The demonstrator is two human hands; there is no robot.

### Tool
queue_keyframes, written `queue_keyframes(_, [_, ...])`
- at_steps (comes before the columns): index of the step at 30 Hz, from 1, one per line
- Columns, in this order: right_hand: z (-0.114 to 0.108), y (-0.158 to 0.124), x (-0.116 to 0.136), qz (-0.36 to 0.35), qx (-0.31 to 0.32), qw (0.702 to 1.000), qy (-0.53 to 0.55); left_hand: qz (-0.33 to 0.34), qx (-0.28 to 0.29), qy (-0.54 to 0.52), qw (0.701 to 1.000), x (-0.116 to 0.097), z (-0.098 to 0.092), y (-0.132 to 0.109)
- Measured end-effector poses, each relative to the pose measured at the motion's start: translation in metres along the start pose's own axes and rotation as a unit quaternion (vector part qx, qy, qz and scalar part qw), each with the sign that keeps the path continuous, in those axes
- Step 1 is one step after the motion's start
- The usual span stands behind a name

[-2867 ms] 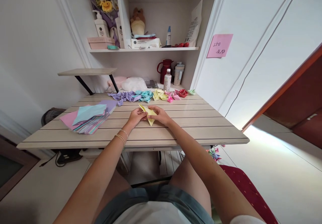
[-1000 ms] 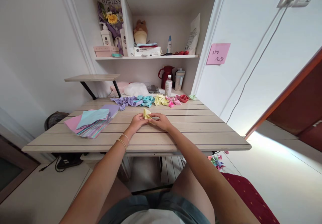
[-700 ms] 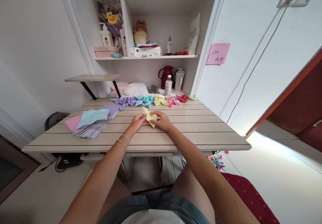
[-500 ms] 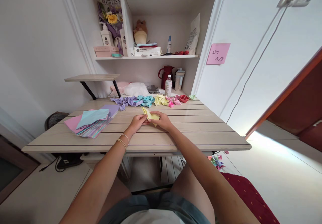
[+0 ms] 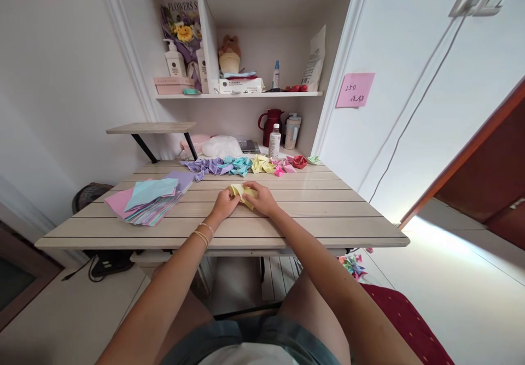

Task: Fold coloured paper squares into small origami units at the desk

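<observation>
Both hands hold one piece of folded yellow paper (image 5: 241, 191) just above the middle of the wooden desk (image 5: 315, 225). My left hand (image 5: 225, 203) pinches its left side, and my right hand (image 5: 262, 197) grips the right side with the thumb in front. Parts of the paper are hidden behind the fingers. Beyond the hands lies a row of folded paper pieces: purple (image 5: 209, 165), blue (image 5: 239, 165), yellow (image 5: 262, 164), pink (image 5: 284, 166) and red (image 5: 299, 162). A fanned stack of coloured sheets (image 5: 150, 198) rests on the left, light blue on top.
Behind the row stand a clear bottle (image 5: 274, 141), a dark red jug (image 5: 270, 124) and a tumbler (image 5: 292, 131). A small raised shelf (image 5: 151, 128) is at the back left. More folded papers (image 5: 353, 265) lie below the desk's right side.
The yellow paper's raised point at the left has come down, and the paper now looks flatter and more bunched between the hands. My left hand has shifted slightly.
</observation>
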State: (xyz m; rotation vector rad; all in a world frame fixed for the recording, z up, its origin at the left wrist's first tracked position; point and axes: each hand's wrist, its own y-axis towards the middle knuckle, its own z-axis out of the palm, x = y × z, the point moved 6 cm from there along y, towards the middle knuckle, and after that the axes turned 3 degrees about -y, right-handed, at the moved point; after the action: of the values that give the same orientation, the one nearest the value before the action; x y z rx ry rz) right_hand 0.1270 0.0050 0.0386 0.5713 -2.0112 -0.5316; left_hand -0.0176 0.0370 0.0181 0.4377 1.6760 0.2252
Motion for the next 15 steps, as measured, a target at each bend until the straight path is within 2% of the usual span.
queue_keyframes(4, [0.003,-0.001,0.006,-0.011,0.01,1.0,-0.005,0.044,-0.023,0.111,0.993,-0.008,-0.004,-0.001])
queue_keyframes(9, [0.012,0.0,0.011,-0.005,0.025,0.999,0.026,0.053,-0.065,0.149,0.985,-0.015,-0.009,-0.005])
queue_keyframes(15, [0.008,0.001,-0.014,0.103,-0.045,0.991,0.073,0.11,-0.005,0.118,0.987,-0.027,0.001,-0.01])
